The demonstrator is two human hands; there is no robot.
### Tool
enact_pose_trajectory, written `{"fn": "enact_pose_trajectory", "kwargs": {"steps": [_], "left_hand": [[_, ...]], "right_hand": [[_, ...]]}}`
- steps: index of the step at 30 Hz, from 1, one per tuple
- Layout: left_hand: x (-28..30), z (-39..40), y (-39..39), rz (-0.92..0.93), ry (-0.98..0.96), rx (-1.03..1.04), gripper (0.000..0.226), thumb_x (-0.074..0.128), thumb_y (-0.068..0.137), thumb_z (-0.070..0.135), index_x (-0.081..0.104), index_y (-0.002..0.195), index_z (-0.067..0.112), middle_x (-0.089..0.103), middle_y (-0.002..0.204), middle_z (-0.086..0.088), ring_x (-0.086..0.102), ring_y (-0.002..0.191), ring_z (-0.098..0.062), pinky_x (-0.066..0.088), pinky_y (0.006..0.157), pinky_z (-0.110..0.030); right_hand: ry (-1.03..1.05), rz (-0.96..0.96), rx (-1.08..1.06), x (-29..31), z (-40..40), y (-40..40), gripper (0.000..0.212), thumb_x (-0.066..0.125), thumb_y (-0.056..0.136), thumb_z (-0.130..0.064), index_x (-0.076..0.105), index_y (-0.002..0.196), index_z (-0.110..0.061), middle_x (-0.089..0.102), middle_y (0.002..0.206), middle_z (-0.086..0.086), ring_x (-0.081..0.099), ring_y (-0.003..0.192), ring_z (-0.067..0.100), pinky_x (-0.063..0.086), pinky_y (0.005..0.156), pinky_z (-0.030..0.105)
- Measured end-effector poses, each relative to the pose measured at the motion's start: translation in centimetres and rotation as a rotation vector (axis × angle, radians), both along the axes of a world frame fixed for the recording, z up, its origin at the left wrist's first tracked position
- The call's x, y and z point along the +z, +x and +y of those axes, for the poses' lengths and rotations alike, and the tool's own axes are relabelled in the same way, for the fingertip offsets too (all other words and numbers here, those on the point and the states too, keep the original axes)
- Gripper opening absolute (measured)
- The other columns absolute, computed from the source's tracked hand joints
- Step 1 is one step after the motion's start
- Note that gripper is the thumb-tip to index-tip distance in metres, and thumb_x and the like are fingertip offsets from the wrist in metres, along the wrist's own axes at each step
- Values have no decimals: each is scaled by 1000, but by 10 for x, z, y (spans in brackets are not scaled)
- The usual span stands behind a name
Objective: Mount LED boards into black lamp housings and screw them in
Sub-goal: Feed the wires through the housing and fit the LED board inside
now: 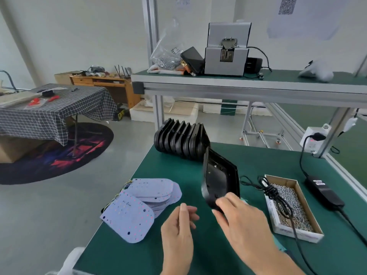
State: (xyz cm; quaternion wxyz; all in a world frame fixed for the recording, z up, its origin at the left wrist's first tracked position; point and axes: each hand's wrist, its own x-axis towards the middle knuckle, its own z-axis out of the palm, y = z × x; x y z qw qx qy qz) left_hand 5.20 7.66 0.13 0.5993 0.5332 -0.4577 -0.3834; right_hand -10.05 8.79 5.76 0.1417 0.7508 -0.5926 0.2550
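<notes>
right hand grips one black lamp housing by its lower end, tilted above the green bench.
left hand hovers just beside it, fingers loosely curled, holding nothing. led boards lie in a loose pile to the left; a row of housings stands behind; a box of screws sits to the right.

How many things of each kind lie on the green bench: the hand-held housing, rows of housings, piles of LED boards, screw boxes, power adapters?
Hand-held black housing: 1
Row of housings: 1
Pile of LED boards: 1
Box of screws: 1
Power adapter: 1
Total: 5
</notes>
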Motion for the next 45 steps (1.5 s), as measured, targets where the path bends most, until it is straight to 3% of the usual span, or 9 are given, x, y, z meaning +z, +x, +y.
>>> {"fn": "enact_pose_trajectory", "kwargs": {"steps": [10,14,18,21,25,29,33,39,45], "left_hand": [[20,7,56,-254,81,287,21,62,98,24,62,77,29,67,74,17,60,65,-6,45,62,-23],[28,-1,121,-428,175,525,5,64,94,24,62,98,23,67,93,8,63,92,-21,44,79,-35],[25,-21,177,-713,513,474,41,55,99,42,55,130,14,55,132,-6,56,117,-32,32,106,-48],[14,-39,199,-833,691,310,38,48,100,50,58,106,14,56,120,-8,56,111,-35,36,103,-48],[-9,-54,215,-642,638,217,34,55,95,34,58,80,4,56,76,-7,50,75,-31,44,71,-34],[-21,-56,222,-395,541,268,18,65,93,24,73,81,14,67,78,-9,52,64,-25,41,56,-28],[-15,-66,235,-241,509,272,22,65,92,16,68,71,7,58,62,-2,43,56,-23,35,57,-26],[10,-82,251,299,613,143,15,59,100,10,64,86,12,59,60,0,47,46,-13,32,53,-28],[11,-83,277,745,668,97,17,50,102,8,58,88,10,59,58,-1,45,33,-10,27,56,-25]], "right_hand": [[137,202,80,-41,65,14,49,100,27,-11,59,53,-18,50,58,1,37,30,17,20,32,20],[101,226,112,-53,68,16,45,96,31,-11,55,50,-17,46,56,0,23,34,16,12,40,19],[-32,233,150,-58,67,16,20,73,60,-14,55,51,-16,45,57,0,20,36,17,14,38,20],[-87,222,162,-60,66,16,18,58,69,-13,55,51,-15,46,58,1,31,29,17,17,34,19],[-32,232,165,-59,67,12,29,90,52,-24,62,54,-17,51,60,0,38,28,16,15,38,19],[-81,201,215,-57,69,8,32,50,77,-35,75,67,-17,59,68,-3,39,30,13,12,42,19],[-42,142,236,-59,70,4,36,51,81,-38,81,81,-17,67,81,-4,47,35,12,24,35,15],[-30,89,215,-59,71,-1,36,55,88,-44,80,95,-20,70,100,-5,53,43,13,33,41,13],[-57,21,235,-54,74,-4,62,32,106,-52,82,92,-19,73,102,-4,55,44,10,34,41,10]]}}
